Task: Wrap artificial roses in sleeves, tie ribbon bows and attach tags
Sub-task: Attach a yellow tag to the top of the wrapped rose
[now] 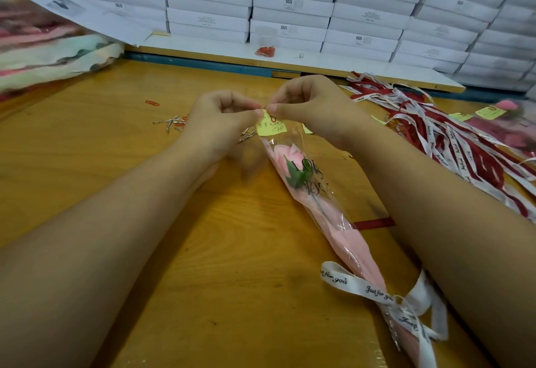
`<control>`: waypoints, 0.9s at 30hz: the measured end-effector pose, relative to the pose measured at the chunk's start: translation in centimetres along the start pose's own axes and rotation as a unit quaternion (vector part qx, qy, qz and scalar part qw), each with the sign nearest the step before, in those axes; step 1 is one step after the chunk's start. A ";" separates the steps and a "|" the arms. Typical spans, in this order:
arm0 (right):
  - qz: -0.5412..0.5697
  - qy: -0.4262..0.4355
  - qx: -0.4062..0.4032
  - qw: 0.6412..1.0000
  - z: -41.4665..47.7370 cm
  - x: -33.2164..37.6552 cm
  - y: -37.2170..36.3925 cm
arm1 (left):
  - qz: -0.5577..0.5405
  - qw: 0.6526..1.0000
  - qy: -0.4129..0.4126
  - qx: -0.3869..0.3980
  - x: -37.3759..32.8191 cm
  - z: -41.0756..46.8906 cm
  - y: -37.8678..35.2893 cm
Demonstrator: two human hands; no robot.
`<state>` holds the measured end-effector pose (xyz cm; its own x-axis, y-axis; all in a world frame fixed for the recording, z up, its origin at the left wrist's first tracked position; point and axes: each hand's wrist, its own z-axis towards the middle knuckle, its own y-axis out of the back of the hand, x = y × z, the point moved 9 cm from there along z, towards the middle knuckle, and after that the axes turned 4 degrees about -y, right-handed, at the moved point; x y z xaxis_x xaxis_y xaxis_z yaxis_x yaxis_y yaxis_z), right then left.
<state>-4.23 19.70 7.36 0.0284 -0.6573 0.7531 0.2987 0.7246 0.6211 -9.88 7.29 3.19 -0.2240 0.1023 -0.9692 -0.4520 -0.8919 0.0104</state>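
A pink artificial rose (285,157) lies in a clear and pink sleeve (339,222) on the wooden table, bloom pointing away from me. A white ribbon bow (374,292) printed "Just for you" is tied round the sleeve's lower end. A small yellow tag (271,127) with handwriting and a red paper clip sits at the sleeve's top edge. My left hand (220,121) and my right hand (307,103) meet there, both pinching the top of the tag with thumb and fingertips.
A pile of red and white ribbons (452,141) lies to the right, with another wrapped rose (507,106) beyond it. Loose red paper clips (152,103) and silver twist ties (169,122) lie left. White boxes (290,5) are stacked along the back; sleeves (52,54) are stacked far left.
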 end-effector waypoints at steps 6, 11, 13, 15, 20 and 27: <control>-0.025 -0.025 0.018 0.999 0.2 -0.1 -0.3 | 0.020 1.000 -0.005 -0.002 0.1 -0.1 0.0; -0.021 -0.032 0.020 0.999 0.1 0.0 -0.4 | 0.024 1.000 -0.004 -0.004 0.1 0.0 0.1; -0.018 -0.035 0.019 0.999 0.2 -0.1 -0.3 | 0.019 1.000 -0.007 -0.007 0.0 0.0 0.1; -0.017 -0.034 0.018 0.999 0.3 -0.1 -0.3 | 0.013 1.000 -0.008 -0.013 0.0 0.0 0.1; -0.021 -0.035 0.017 0.999 0.5 -0.6 -0.1 | 0.013 1.000 -0.008 -0.017 0.1 -0.1 0.0; -0.015 -0.034 0.015 0.999 0.6 -0.8 -0.1 | 0.015 1.000 -0.015 -0.015 0.0 0.1 0.2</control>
<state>-4.90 20.27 6.84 -0.0458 -0.6634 0.7468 0.2695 0.7117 0.6487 -10.03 7.13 3.21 -0.2631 0.0878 -0.9608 -0.4191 -0.9074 0.0319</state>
